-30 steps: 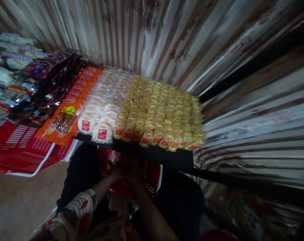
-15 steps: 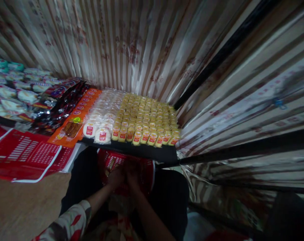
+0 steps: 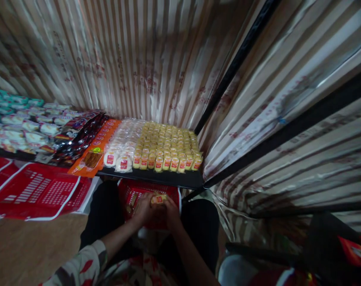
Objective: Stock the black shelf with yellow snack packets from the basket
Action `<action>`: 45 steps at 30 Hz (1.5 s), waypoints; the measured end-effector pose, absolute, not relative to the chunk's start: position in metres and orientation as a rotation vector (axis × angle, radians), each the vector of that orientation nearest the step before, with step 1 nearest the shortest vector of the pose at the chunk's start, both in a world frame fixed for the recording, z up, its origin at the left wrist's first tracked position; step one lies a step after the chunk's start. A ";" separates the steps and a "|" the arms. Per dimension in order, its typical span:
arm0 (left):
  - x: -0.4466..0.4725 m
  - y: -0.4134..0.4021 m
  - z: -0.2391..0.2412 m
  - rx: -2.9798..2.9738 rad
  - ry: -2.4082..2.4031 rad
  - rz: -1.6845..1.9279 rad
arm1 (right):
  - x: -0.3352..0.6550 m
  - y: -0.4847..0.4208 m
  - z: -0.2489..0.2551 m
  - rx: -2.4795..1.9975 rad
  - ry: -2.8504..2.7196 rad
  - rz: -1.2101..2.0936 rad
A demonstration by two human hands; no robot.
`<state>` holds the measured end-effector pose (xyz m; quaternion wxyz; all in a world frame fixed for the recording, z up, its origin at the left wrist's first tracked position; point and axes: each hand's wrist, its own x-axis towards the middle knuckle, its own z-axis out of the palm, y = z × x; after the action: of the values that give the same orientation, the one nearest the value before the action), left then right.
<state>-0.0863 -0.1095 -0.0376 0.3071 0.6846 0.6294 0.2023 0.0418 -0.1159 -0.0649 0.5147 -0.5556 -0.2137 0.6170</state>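
Between my legs, a small yellow snack packet [image 3: 158,199] with a red label is gripped from both sides. My left hand [image 3: 143,208] closes on its left end and my right hand [image 3: 171,210] on its right end. Below them sits a red plastic basket [image 3: 125,192] with white grid marks, and some yellowish packets lie at its left side. Just beyond the hands, rows of similar yellow packets [image 3: 168,147] stand close together on a black shelf [image 3: 156,178].
Left along the shelf are clear-wrapped white round packets [image 3: 123,139], an orange bag [image 3: 94,153], dark shiny packs [image 3: 79,131] and white packs [image 3: 37,127]. Red printed sheeting [image 3: 46,188] hangs below. Striped curtain [image 3: 138,55] and black frame bars [image 3: 237,67] bound the space.
The yellow packet now shows between my hands, where it was hidden before. My hands have moved slightly apart and my right hand has shifted right. The camera view has turned slightly.
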 end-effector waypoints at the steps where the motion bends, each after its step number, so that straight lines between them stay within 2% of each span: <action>1: -0.084 -0.109 -0.032 1.786 1.650 0.570 | 0.045 -0.116 -0.057 -1.321 -0.461 1.467; 10: -0.059 -0.098 -0.016 1.437 1.548 0.689 | 0.068 -0.109 -0.008 -1.292 -0.331 1.430; 14: -0.050 -0.089 -0.014 1.356 1.542 0.691 | 0.074 -0.109 -0.004 -1.265 -0.336 1.379; 19: -0.044 -0.070 0.012 1.580 1.510 0.755 | 0.084 -0.106 -0.014 -1.295 -0.561 1.278; 22: -0.036 -0.058 0.033 1.722 1.465 0.734 | 0.094 -0.102 -0.014 -1.456 -0.827 1.039; 25: -0.024 -0.046 0.051 1.844 1.418 0.712 | 0.102 -0.099 -0.008 -1.665 -1.096 0.572; 28: -0.010 -0.035 0.064 1.991 1.358 0.677 | 0.108 -0.094 -0.001 -1.675 -1.376 0.187; 31: 0.001 -0.023 0.071 2.113 1.335 0.619 | 0.113 -0.087 -0.001 -1.632 -1.543 0.007; 45: 0.050 0.024 0.063 2.384 1.195 0.584 | 0.118 -0.049 -0.016 -1.622 -1.489 -0.018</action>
<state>0.0498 0.0241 0.0626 0.2046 0.8548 0.4285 0.2094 0.1185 -0.0495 -0.0163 0.4528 -0.6567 -0.6030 -0.0073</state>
